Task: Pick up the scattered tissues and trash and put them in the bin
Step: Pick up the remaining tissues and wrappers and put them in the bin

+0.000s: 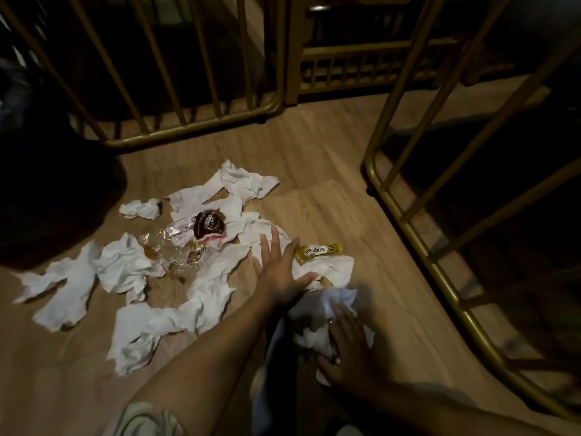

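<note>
1. The wooden floor point(330, 158) carries the whole mess, hemmed by gold metal frames point(195, 133) at the far side and to the right. A large dark shape point(47, 199) sits at the left edge; it may be the bin, but I cannot tell.
2. The scattered tissues point(176, 313) spread in a broad patch left of and beyond both hands, its long run going from near left up toward the far middle.
3. The left hand point(279, 269) lies flat and open, fingers spread, pressing on the tissue sheet point(330, 269) at the patch's right end.
4. The right hand point(345, 350) is nearer the body, curled around a crumpled tissue wad point(317, 335); the blur hides how tightly.
5. The clear plastic wrap point(163, 243) and dark wrapper point(209, 226) lie in the patch's middle, well left of the left hand.
6. The yellow chocolate wrapper point(318, 251) lies just right of the left hand's fingers, long axis running left-right, so that hand is nearer to take it.
</note>
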The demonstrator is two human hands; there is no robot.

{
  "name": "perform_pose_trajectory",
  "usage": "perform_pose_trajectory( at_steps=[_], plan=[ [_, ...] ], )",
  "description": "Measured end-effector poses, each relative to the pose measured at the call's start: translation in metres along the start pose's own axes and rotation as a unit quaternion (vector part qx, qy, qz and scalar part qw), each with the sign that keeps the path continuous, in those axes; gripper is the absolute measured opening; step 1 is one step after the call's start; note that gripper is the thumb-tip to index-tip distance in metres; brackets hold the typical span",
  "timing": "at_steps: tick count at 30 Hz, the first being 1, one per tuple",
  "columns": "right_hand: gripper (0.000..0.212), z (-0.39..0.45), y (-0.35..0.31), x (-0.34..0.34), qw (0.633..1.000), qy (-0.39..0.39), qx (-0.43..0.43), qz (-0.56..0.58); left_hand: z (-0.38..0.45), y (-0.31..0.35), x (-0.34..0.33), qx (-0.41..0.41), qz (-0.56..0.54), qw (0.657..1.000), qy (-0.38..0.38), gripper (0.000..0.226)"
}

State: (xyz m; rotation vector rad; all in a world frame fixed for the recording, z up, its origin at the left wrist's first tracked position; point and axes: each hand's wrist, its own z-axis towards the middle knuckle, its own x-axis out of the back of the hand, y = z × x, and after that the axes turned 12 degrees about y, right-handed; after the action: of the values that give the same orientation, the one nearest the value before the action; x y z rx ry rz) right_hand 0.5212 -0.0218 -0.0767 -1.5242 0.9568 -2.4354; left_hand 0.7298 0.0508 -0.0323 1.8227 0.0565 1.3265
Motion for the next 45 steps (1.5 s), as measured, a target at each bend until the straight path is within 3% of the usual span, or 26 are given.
perform_pose_trajectory(
  at_steps=[3, 7, 10, 14, 17, 20, 24, 31, 34, 38, 41, 43, 45],
  plan=[
    [0.06, 0.009, 0.007, 0.006, 0.997, -0.014, -0.022, 0.076, -0.002, -0.017, -0.014, -0.024, 0.027, 0.999, 0.03, 0.042],
    [0.045, 0.023, 0.024, 0.007, 0.998, -0.01, 0.043, 0.037, -0.024, -0.033, -0.015, -0.059, -0.05, 0.992, 0.102, 0.023],
    [0.024, 0.037, 0.033, 0.007, 0.998, -0.01, -0.034, 0.044, -0.045, -0.041, -0.01, -0.093, -0.067, 0.979, 0.168, 0.003],
    [0.024, 0.068, 0.024, 0.019, 0.989, 0.045, -0.121, 0.072, -0.063, -0.051, -0.005, -0.086, -0.075, 0.972, 0.203, 0.023],
    [0.02, 0.095, 0.019, 0.021, 0.979, 0.098, -0.145, 0.104, -0.073, -0.056, 0.003, -0.071, -0.071, 0.98, 0.174, 0.04],
    [0.014, 0.115, 0.011, 0.011, 0.958, 0.131, -0.199, 0.162, -0.083, -0.061, 0.012, -0.058, -0.064, 0.979, 0.186, 0.028],
    [0.015, 0.148, -0.014, -0.006, 0.959, 0.107, -0.174, 0.199, -0.094, -0.072, 0.018, -0.05, -0.068, 0.969, 0.231, 0.018],
    [0.039, 0.19, -0.068, -0.034, 0.99, 0.03, -0.042, 0.135, -0.104, -0.073, 0.032, -0.022, -0.12, 0.945, 0.305, 0.019],
    [0.051, 0.19, -0.078, -0.053, 0.992, -0.021, -0.011, 0.124, -0.1, -0.079, 0.033, -0.077, -0.118, 0.963, 0.231, 0.023],
    [0.024, 0.174, -0.067, -0.075, 0.991, -0.083, 0.052, 0.085, -0.096, -0.083, 0.025, -0.174, -0.066, 0.976, 0.109, 0.045],
    [0.015, 0.17, -0.056, -0.074, 0.99, -0.079, 0.057, 0.099, -0.1, -0.081, 0.027, -0.163, -0.081, 0.978, 0.1, 0.032],
    [0.026, 0.173, -0.054, -0.071, 0.99, -0.063, 0.044, 0.116, -0.109, -0.077, 0.029, -0.165, -0.124, 0.973, 0.103, 0.024],
    [0.037, 0.179, -0.06, -0.07, 0.989, -0.062, 0.02, 0.135, -0.12, -0.074, 0.03, -0.156, -0.13, 0.973, 0.113, 0.037]
  ],
)
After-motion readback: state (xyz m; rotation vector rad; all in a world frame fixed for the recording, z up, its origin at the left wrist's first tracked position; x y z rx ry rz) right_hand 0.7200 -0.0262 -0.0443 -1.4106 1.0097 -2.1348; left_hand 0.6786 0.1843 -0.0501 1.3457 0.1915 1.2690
